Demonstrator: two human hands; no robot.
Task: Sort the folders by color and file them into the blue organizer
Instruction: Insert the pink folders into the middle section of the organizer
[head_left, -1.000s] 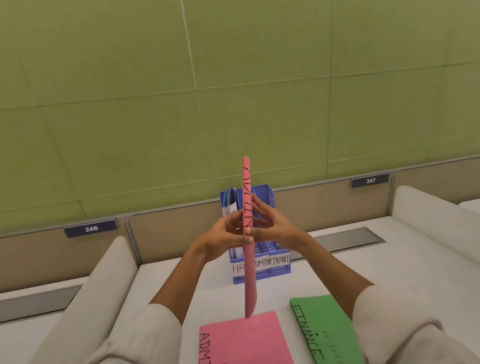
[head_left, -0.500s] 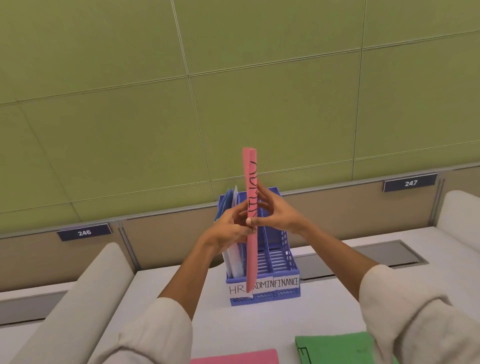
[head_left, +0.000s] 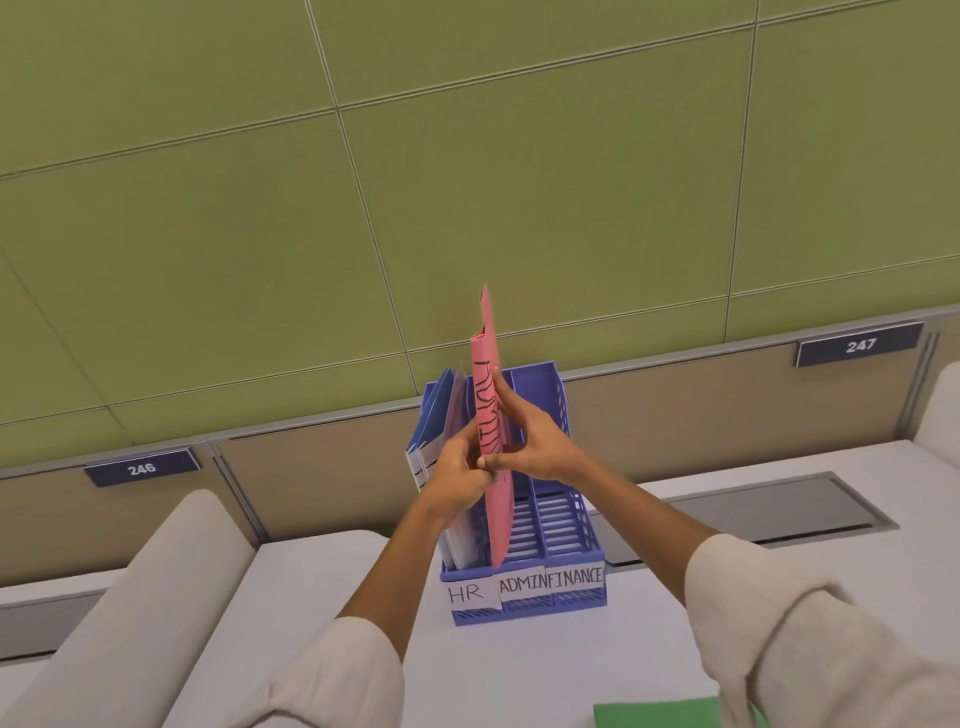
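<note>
Brightness: bright and even right across the frame, soft indoor light, no dim corners.
Light source: out of frame; it reads as coming from above.
Shadows: faint and soft-edged, a pale one on the white worktop (head_left: 519, 670) just beside the blue organizer (head_left: 563, 540).
Glare: none burning out; the worktop runs near white but keeps its surface.
Blur: slight softness overall, the hands smeared a touch at the fingers, the green folder (head_left: 670, 716) at the bottom edge soft.
Distortion: wide-angle bend, the seams of the green wall panels (head_left: 467, 208) fanning and leaning toward the edges.
Legibility: handwritten labels and number plates readable.
</note>
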